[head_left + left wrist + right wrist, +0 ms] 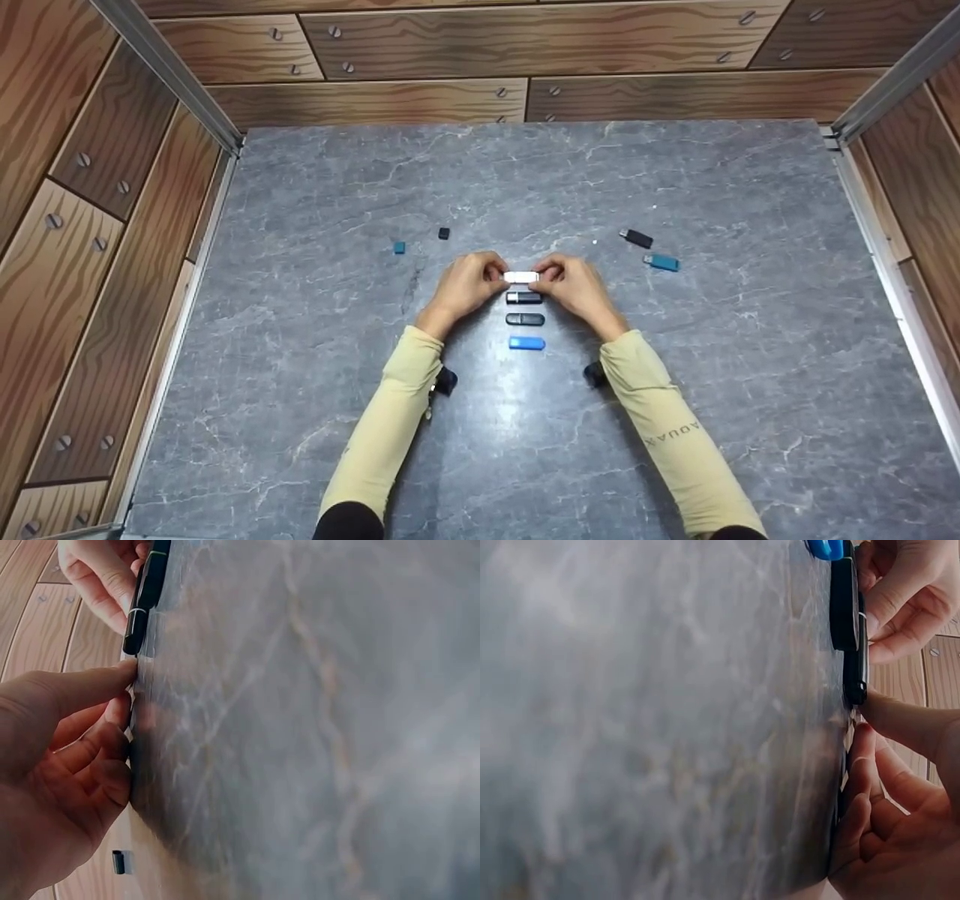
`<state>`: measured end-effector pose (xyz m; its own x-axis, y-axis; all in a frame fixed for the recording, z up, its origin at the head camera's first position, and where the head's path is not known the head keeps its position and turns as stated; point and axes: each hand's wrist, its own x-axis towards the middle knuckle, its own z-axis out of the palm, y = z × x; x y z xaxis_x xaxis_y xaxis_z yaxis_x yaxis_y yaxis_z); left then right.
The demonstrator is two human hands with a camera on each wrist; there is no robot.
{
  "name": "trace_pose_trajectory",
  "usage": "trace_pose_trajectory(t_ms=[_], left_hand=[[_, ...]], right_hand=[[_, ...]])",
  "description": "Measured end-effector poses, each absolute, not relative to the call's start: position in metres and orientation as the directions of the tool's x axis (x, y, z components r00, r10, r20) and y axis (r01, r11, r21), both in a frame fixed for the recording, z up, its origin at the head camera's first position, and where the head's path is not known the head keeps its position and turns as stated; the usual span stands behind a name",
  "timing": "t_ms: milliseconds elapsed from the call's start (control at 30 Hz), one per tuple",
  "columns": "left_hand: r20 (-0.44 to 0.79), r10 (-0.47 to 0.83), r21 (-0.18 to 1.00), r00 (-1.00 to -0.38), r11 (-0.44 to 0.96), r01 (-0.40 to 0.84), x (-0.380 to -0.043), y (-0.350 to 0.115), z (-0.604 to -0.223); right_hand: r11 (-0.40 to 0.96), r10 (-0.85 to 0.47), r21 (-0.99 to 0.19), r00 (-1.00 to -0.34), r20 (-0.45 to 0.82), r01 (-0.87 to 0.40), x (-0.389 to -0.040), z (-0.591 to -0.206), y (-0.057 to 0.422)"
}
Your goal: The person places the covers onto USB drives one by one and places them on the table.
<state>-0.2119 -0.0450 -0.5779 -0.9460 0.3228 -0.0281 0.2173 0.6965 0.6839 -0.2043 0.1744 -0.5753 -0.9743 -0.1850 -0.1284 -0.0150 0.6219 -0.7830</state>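
White, flat stick (521, 277): my left hand (465, 290) and right hand (581, 289) pinch it, far from the grey, veined desk's (285, 420) edges.

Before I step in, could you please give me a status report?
Left grip, right grip: pinching opposite ends of white stick. Dark stick close alongside. Nothing visibly blocking.

The worktop (315, 225) has a smooth, marble-look finish with glossy glare. The walls (525, 37) show wood grain; the frame (173, 71) appears metal. The sleeves (379, 435) are matt cloth. The white stick (520, 277) appears smooth plastic.
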Motion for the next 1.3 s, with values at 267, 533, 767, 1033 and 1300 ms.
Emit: trace_pose_trajectory(t_ms=[267,533,767,1033,1300], left_hand=[[-0.028,0.325,0.693,-0.945,0.688,0.216,-0.211,-0.045,-0.577],[-0.019,0.32,0.694,-0.947,0.686,0.218,-0.21,-0.046,-0.577],[-0.017,0.331,0.765,-0.944,0.612,0.2,-0.208,-0.052,-0.576],[-0.007,0.274,0.787,-0.962,0.594,0.164,-0.206,-0.069,-0.576],[0.037,0.211,0.796,-0.977,0.585,0.157,-0.204,-0.091,-0.577]], right_hand=[[0.591,-0.192,-0.807,-0.975,-0.109,-0.026,-0.203,-0.576,0.175],[0.583,-0.201,-0.812,-0.97,-0.14,-0.003,-0.205,-0.575,0.176],[0.588,-0.194,-0.809,-0.971,-0.136,-0.004,-0.206,-0.577,0.176],[0.571,-0.175,-0.821,-0.975,-0.14,0.015,-0.204,-0.577,0.176],[0.564,-0.169,-0.826,-0.976,-0.139,0.02,-0.204,-0.577,0.176]])
